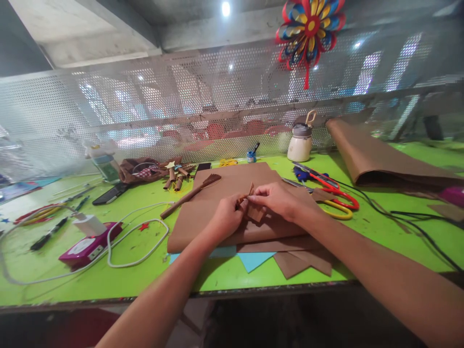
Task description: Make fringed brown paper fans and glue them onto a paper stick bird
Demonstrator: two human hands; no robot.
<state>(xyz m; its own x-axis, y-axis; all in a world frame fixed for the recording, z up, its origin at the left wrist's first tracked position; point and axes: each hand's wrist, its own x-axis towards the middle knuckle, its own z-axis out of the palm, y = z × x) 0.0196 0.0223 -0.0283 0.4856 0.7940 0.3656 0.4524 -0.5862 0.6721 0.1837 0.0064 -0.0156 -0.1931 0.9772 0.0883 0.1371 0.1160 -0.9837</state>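
Between my two hands is a small piece of brown paper (256,212), creased and partly hidden by fingers. My left hand (229,216) pinches its left side, thumb and fingertips together. From the right, my right hand (273,199) grips its upper edge between thumb and forefinger. Both hands are just above a stack of large brown paper sheets (203,227). A rolled brown paper stick with a frayed end (190,195) lies left of them. Blue paper (255,261) pokes out under the stack's front edge.
Red-handled scissors (340,193) and yellow-handled scissors (337,210) lie to the right. A purple power strip (90,246) with a white cable (139,265) sits at left. Behind are small paper rolls (179,181), a blue jar (251,156), a cream bottle (300,145) and folded brown paper (384,154).
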